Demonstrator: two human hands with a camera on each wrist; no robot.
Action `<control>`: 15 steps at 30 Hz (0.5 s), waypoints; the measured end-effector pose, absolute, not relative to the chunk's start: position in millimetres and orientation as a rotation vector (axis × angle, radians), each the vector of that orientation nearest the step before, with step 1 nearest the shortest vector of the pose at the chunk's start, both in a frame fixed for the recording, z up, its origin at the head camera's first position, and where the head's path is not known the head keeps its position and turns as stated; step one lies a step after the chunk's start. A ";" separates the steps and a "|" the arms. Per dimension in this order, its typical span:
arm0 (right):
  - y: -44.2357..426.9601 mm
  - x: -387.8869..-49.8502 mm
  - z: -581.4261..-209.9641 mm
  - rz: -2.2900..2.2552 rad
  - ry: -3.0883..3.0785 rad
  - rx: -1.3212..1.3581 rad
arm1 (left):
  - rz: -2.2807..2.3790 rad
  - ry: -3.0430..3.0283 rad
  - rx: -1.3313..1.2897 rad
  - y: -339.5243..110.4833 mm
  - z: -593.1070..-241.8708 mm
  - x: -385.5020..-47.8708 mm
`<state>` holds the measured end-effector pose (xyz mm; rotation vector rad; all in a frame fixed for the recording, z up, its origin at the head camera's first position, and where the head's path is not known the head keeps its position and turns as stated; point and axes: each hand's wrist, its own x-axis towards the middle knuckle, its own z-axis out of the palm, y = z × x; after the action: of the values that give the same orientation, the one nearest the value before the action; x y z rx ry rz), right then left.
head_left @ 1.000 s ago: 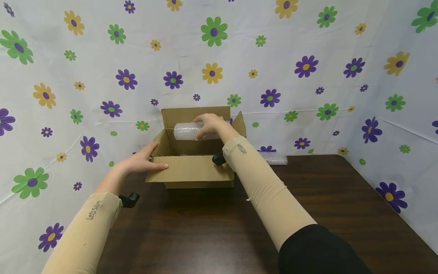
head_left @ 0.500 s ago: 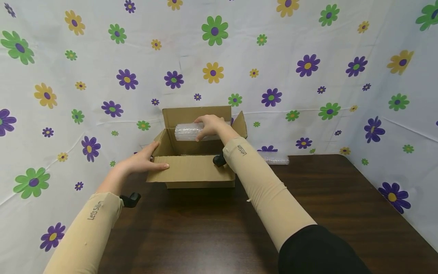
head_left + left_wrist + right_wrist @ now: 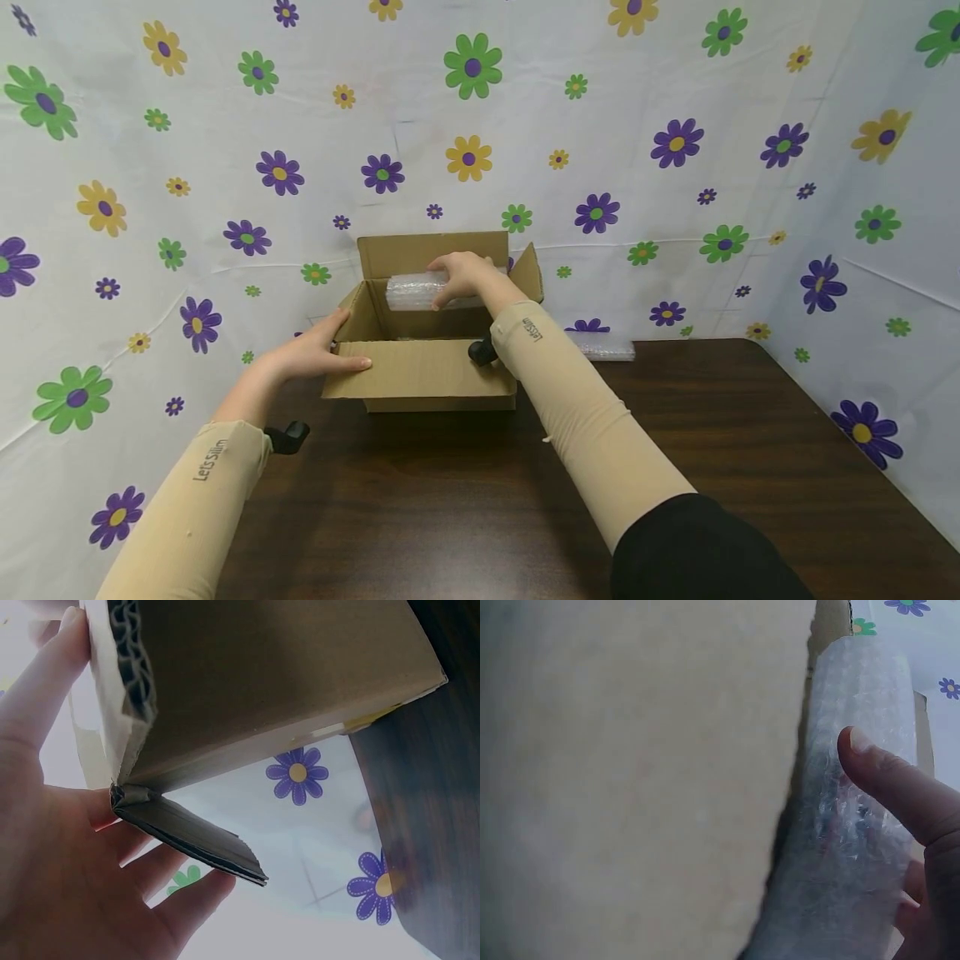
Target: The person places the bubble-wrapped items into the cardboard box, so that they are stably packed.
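An open-topped cardboard box point(image 3: 420, 367) stands against the wall, its flaps folded out. At its left front corner my left hand point(image 3: 303, 354) grips the cardboard. In the left wrist view the thumb lies on one flap edge and the fingers reach behind a second flap point(image 3: 199, 832). My right hand point(image 3: 468, 275) holds a bubble-wrapped bundle point(image 3: 411, 292) level over the box opening. The right wrist view has the thumb pressed along the bubble wrap point(image 3: 862, 697); dark and reddish patches show through it. The front flap hides the box's inside from the head view.
Another piece of bubble wrap point(image 3: 606, 346) lies on the dark wooden table point(image 3: 675, 417), right of the box. A flowered cloth point(image 3: 555, 100) covers the wall close behind. The right side flap point(image 3: 528, 271) sticks up beside my right hand.
My right hand and the bubble-wrapped bundle have sunk very slightly toward the box. My left hand keeps its place on the corner. The head view has shifted a little.
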<state>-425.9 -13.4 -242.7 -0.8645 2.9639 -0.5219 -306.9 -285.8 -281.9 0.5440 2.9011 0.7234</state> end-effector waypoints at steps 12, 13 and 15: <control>-8.2 -426.6 -242.3 -0.701 2.918 -0.932 | 0.735 2.887 0.502 -285.2 -282.5 -306.7; -7.6 -426.7 -242.7 -0.714 2.907 -0.936 | 0.738 2.885 0.502 -285.5 -282.7 -306.9; -6.4 -426.6 -243.1 -0.738 2.886 -0.945 | 0.739 2.883 0.501 -285.7 -283.0 -307.0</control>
<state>-426.6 -6.4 -243.1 -0.9448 2.8858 -0.7383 -307.0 -285.7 -283.0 0.5011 2.8834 0.7392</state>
